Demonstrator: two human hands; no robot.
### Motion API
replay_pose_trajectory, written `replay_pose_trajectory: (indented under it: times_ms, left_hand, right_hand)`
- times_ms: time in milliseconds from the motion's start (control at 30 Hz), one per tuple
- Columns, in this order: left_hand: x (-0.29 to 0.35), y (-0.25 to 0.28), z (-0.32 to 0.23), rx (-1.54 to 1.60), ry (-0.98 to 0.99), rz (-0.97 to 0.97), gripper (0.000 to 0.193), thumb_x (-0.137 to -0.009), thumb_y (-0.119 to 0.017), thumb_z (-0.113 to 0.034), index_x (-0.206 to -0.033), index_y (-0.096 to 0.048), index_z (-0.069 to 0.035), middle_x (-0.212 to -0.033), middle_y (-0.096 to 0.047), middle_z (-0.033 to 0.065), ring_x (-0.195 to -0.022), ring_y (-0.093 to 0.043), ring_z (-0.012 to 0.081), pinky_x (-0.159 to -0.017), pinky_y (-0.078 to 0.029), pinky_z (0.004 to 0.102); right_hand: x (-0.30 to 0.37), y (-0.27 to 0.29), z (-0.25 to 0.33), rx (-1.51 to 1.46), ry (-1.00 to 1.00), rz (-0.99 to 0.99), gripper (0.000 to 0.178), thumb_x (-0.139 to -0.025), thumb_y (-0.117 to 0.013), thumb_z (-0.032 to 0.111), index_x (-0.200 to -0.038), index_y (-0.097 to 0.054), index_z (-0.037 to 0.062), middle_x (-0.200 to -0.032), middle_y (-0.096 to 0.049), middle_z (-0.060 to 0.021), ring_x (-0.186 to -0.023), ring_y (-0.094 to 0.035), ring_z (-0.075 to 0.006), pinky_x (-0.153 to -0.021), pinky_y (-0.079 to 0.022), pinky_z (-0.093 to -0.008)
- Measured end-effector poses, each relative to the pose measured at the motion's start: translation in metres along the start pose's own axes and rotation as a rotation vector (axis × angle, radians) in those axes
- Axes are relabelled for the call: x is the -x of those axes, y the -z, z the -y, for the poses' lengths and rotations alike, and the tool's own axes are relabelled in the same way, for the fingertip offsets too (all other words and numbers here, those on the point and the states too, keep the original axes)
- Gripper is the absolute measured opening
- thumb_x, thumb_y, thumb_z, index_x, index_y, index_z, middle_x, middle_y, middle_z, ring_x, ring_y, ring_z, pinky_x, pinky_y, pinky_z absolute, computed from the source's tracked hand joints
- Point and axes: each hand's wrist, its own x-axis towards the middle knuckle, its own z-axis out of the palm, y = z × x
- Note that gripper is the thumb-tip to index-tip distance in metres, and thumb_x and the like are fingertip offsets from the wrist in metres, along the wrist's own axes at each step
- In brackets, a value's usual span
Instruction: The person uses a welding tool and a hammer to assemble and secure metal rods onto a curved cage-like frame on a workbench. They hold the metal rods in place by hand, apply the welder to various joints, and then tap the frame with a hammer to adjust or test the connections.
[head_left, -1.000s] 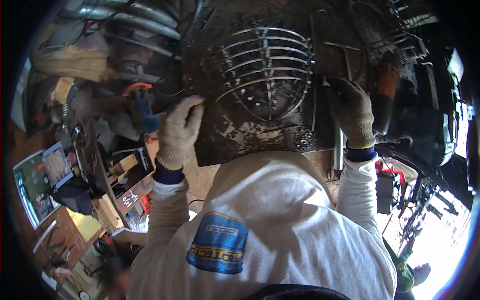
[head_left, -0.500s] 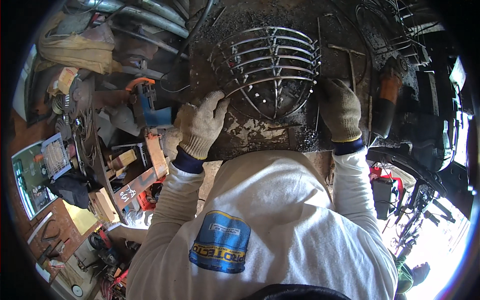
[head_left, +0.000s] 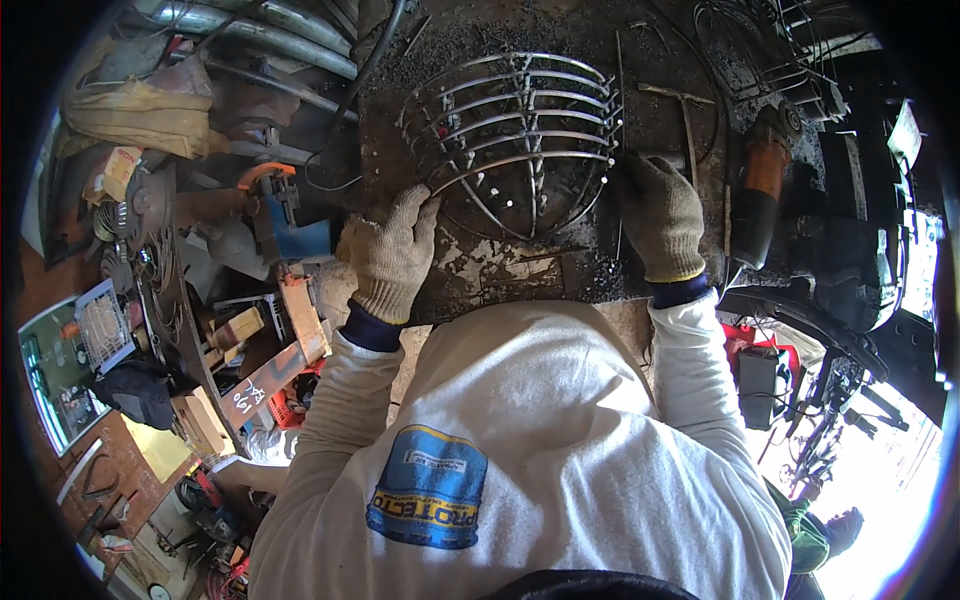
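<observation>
A cage of curved metal rods, crossed by ribs and a centre bar, lies on the dark workbench. My left hand, in a knitted glove, is at the cage's near left side. Its thumb and fingertips close on the left end of the nearest curved rod. At the right side, beside that rod's other end, is my gloved right hand. Its fingers fall in deep shadow, so their grip does not show. Small pale bright spots show around the cage's lower part.
Right of my right hand lie a T-shaped metal tool and an orange and black angle grinder. A blue and orange tool stands left of the bench. Metal pipes lie at the far left, and a dark cable runs beside them.
The whole scene has shifted slightly left in the picture. Both hands keep nearly the same places beside the cage.
</observation>
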Motion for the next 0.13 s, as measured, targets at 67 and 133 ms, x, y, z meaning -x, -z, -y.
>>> replay_pose_trajectory:
  times_ms: [67, 133]
  left_hand:
    - [0.0011, -0.0017, 0.0027, -0.019, -0.021, -0.015, 0.016, -0.089, -0.079, -0.017, -0.103, -0.073, -0.010, -0.094, -0.076, 0.0139, -0.081, -0.074, 0.0340, -0.069, -0.059, 0.0401]
    - [0.0024, -0.0027, 0.0047, -0.027, -0.044, -0.018, 0.019, -0.090, -0.078, -0.016, -0.107, -0.073, -0.011, -0.098, -0.076, 0.0150, -0.083, -0.074, 0.0337, -0.070, -0.059, 0.0397]
  right_hand:
    - [-0.0009, 0.0004, 0.0000, 0.007, -0.016, 0.021, 0.025, -0.096, -0.064, 0.029, -0.110, -0.075, 0.0101, -0.103, -0.072, -0.0141, -0.096, -0.069, -0.0371, -0.081, -0.055, -0.0447]
    - [-0.0016, 0.0001, -0.0022, 0.018, 0.024, 0.001, 0.024, -0.096, -0.066, 0.029, -0.111, -0.077, 0.0140, -0.103, -0.073, -0.0119, -0.094, -0.071, -0.0344, -0.080, -0.056, -0.0442]
